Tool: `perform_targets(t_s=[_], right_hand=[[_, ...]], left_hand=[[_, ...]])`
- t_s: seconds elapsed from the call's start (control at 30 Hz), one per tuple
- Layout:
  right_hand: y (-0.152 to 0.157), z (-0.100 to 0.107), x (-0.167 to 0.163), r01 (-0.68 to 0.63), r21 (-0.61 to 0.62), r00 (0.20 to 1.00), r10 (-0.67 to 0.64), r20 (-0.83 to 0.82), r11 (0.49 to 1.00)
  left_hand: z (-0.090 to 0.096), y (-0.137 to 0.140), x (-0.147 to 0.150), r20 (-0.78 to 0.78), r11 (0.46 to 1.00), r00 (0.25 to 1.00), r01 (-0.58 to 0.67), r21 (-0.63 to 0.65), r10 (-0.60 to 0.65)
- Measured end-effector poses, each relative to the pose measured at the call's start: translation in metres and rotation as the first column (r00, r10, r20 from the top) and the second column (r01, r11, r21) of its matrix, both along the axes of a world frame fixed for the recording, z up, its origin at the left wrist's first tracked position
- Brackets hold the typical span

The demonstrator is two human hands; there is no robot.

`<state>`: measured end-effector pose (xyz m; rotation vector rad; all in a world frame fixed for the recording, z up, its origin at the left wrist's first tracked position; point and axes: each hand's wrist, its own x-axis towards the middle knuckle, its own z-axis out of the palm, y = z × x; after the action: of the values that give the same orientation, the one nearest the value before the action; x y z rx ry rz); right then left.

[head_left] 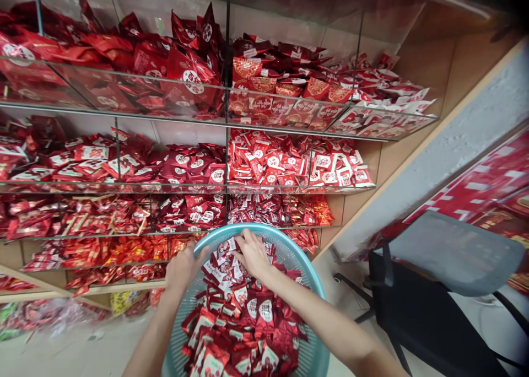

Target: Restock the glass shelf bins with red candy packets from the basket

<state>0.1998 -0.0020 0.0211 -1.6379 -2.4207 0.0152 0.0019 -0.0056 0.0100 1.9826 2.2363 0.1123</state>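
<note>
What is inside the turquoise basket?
The turquoise basket holds a heap of red candy packets; the right hand rests on them. Its bottom is covered.

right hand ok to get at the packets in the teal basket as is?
Probably yes. The right hand already lies on the red packets piled in the teal basket, which is open-topped with nothing over it. The left hand grips the far rim, out of the way.
</note>
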Motion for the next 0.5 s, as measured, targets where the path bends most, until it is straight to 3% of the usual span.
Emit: perform_targets(t_s=[0.37,0.5], right_hand=[[0.0009,0.0015,-0.0014,-0.035,0.015,0.997,0.034,0.065,0.999],[0.0050,0.0089,0.0007,-0.097,0.047,0.995,0.098,-0.020,0.994]], left_hand=[[0.0019,-0.0001,-0.0003,0.029,1.000,1.000,0.001,-0.009,-0.001],[-0.0002,0.0006,-0.0009,0.040,1.000,0.999,0.010,-0.015,-0.009]])
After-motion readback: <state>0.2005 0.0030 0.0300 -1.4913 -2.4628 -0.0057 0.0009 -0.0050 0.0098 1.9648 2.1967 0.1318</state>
